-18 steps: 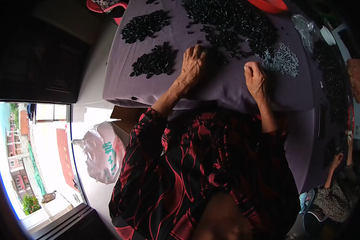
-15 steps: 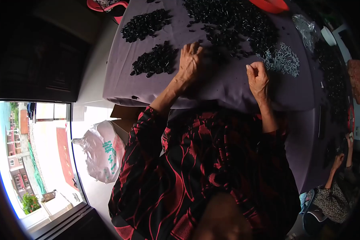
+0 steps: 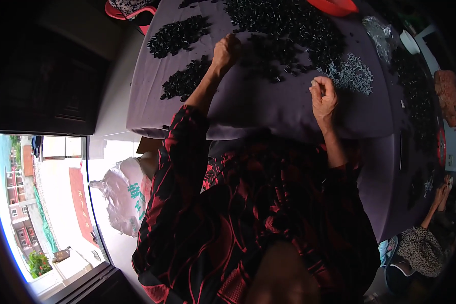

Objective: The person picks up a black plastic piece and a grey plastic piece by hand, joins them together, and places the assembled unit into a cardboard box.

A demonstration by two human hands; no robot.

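a: since the earlier frame the left hand [image 3: 227,50] had slid forward from the near edge of the dark scatter, up into the big spread of small black pieces [image 3: 283,23]. the right hand [image 3: 323,96] had lifted a little and curled.

b: and the hands themselves?

a: the left hand lay loosely bent with its fingertips in among the black pieces; whether it had pinched one i couldn't tell. the right hand was closed narrow, thumb against forefinger, on something tiny and pale, too small to name.

b: where did the pieces sit?

a: on the purple-covered bench [image 3: 268,106]. the large spread ran across the far middle, two smaller black heaps [image 3: 185,81] lay to the left of the left hand, and a patch of pale silvery pieces [image 3: 352,73] lay just beyond the right hand.

b: so which step?

a: i'd judge it was sorting or joining, one black piece with one pale piece. the next move would seem to call for a fine pinch from the left hand, then bringing both hands together over the bare cloth.

b: anything further out?

a: a red bowl [image 3: 334,5] at the far edge, a white sack [image 3: 121,197] on the floor to the left, and another person's hands [image 3: 442,190] at the right side of the bench.
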